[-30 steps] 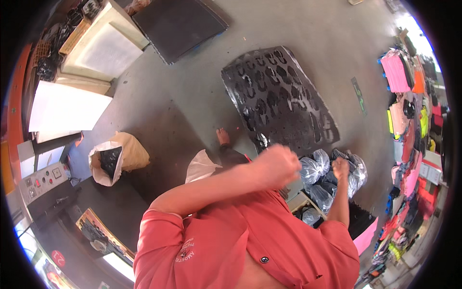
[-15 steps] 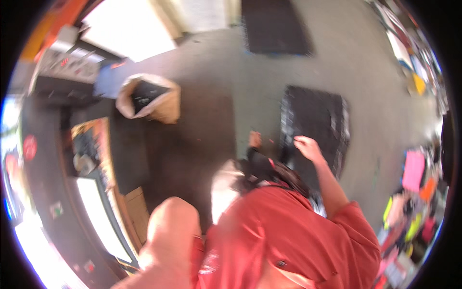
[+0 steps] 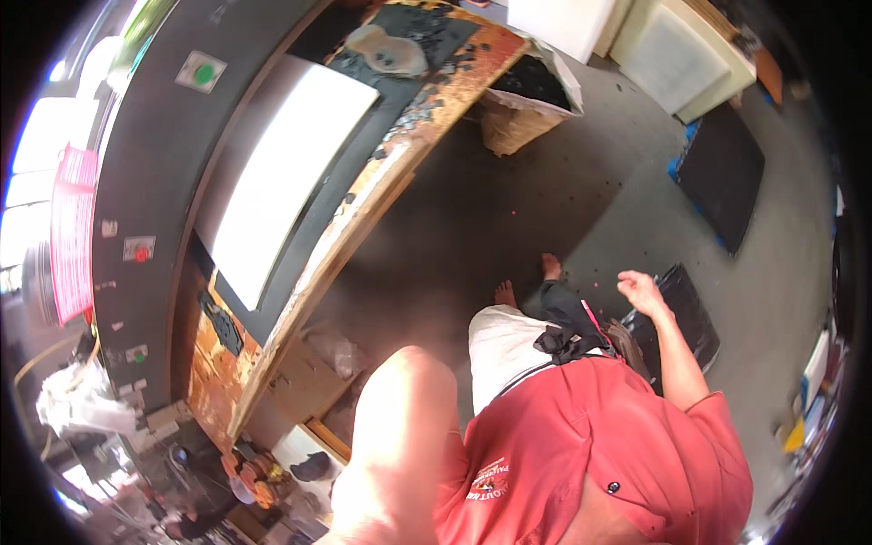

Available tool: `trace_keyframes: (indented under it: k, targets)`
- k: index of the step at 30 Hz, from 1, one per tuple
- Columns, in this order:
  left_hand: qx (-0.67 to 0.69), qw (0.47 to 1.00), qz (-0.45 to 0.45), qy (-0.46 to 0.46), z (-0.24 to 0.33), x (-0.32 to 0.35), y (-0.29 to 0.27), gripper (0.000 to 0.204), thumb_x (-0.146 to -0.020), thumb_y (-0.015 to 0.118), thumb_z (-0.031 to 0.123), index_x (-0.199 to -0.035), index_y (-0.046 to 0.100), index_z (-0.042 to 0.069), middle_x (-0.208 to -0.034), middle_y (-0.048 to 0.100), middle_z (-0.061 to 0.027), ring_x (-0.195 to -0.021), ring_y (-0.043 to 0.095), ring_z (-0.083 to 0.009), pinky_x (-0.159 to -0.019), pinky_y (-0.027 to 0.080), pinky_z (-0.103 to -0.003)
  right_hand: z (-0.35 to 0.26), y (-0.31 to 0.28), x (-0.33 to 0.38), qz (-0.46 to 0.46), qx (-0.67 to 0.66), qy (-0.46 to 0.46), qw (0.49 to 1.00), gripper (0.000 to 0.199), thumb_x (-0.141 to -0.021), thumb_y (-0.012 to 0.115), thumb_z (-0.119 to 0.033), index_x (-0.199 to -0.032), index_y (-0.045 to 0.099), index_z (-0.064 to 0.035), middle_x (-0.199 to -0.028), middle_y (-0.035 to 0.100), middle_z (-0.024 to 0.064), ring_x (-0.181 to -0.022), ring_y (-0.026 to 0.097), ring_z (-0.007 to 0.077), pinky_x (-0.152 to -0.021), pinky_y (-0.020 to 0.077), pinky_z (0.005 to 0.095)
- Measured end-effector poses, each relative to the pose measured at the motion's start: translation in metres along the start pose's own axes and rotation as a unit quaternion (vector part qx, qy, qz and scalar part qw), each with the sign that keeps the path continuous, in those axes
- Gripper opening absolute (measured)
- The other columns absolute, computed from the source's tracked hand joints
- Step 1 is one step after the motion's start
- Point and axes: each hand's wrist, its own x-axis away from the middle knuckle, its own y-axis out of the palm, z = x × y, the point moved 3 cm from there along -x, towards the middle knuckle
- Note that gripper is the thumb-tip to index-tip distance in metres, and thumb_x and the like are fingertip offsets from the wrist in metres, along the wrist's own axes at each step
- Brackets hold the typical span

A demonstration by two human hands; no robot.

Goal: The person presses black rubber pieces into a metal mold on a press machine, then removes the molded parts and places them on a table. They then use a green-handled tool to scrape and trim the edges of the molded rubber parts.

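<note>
My right hand (image 3: 641, 289) hangs out in front on the right, its fingers curled in and nothing visible in them. Beyond and partly behind it, a black slab or mat (image 3: 695, 313) lies on the floor. My left arm (image 3: 404, 427) is bent close to the camera, so only what looks like the elbow shows, and the hand is out of view. Left of that arm runs a worktable with a worn wooden edge (image 3: 363, 218), stained orange and strewn with black flakes. On it rests a bright white flat panel (image 3: 295, 173), with a pale irregular piece (image 3: 389, 50) at the far end.
A dark machine beam with a green button (image 3: 202, 73) and a red button (image 3: 139, 250) borders the table. A paper sack (image 3: 513, 127) of black bits stands beyond. Another black slab (image 3: 724, 177) lies on the floor at right, near pale panels (image 3: 677, 59). Dark crumbs dot the floor.
My view has swung left, bringing the worktable and white panel close. The sack and floor slabs have shifted across the picture. My right hand stays curled; my left arm stays bent.
</note>
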Motion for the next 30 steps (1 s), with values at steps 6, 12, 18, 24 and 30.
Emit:
trace_keyframes:
  k: [6, 12, 18, 24, 30]
  targets:
    - [-0.003, 0.98, -0.008, 0.199, 0.104, -0.014, 0.008, 0.021, -0.094, 0.073, 0.009, -0.11, 0.072, -0.006, -0.105, 0.074, -0.0158, -0.093, 0.072, -0.0234, -0.082, 0.057, -0.035, -0.038, 0.002, -0.018, -0.105, 0.164, -0.033, 0.98, 0.042, -0.092, 0.074, -0.024, -0.128, 0.074, -0.002, -0.108, 0.08, 0.016, -0.103, 0.077, 0.0242, -0.095, 0.0584, 0.0364]
    - [-0.08, 0.959, -0.008, 0.27, 0.174, -0.029, 0.02, 0.024, -0.096, 0.072, 0.01, -0.113, 0.071, -0.007, -0.108, 0.074, -0.0173, -0.095, 0.071, -0.0227, -0.084, 0.057, -0.035, -0.176, 0.028, -0.07, -0.143, 0.172, -0.155, 0.962, 0.042, -0.096, 0.07, -0.021, -0.132, 0.07, 0.0005, -0.119, 0.077, 0.0186, -0.108, 0.075, 0.0235, -0.095, 0.0591, 0.0362]
    - [-0.184, 0.917, 0.062, 0.348, 0.22, -0.011, 0.022, 0.026, -0.098, 0.07, 0.011, -0.115, 0.07, -0.008, -0.11, 0.074, -0.0189, -0.097, 0.071, -0.0221, -0.086, 0.057, -0.035, -0.385, 0.07, -0.026, -0.208, 0.123, -0.475, 0.846, 0.025, -0.1, 0.07, -0.014, -0.119, 0.073, 0.0028, -0.1, 0.074, 0.0147, -0.09, 0.076, 0.0238, -0.081, 0.0596, 0.0343]
    - [-0.299, 0.852, 0.142, 0.405, 0.272, 0.041, -0.029, 0.028, -0.1, 0.068, 0.012, -0.118, 0.069, -0.01, -0.113, 0.074, -0.0205, -0.099, 0.071, -0.0215, -0.088, 0.057, -0.034, -0.505, 0.147, 0.062, -0.235, 0.1, -0.617, 0.744, 0.017, -0.097, 0.071, -0.004, -0.114, 0.075, 0.0001, -0.094, 0.072, 0.0128, -0.085, 0.071, 0.0226, -0.076, 0.0554, 0.032]
    - [-0.497, 0.68, 0.509, 0.179, 0.253, 0.132, -0.233, 0.025, -0.108, 0.061, 0.013, -0.118, 0.073, -0.006, -0.114, 0.076, -0.0173, -0.101, 0.07, -0.019, -0.091, 0.057, -0.035, -0.583, 0.262, 0.124, -0.284, 0.051, -0.639, 0.713, 0.018, -0.097, 0.072, -0.004, -0.114, 0.075, 0.0001, -0.098, 0.074, 0.0129, -0.085, 0.071, 0.0222, -0.077, 0.0561, 0.0319]
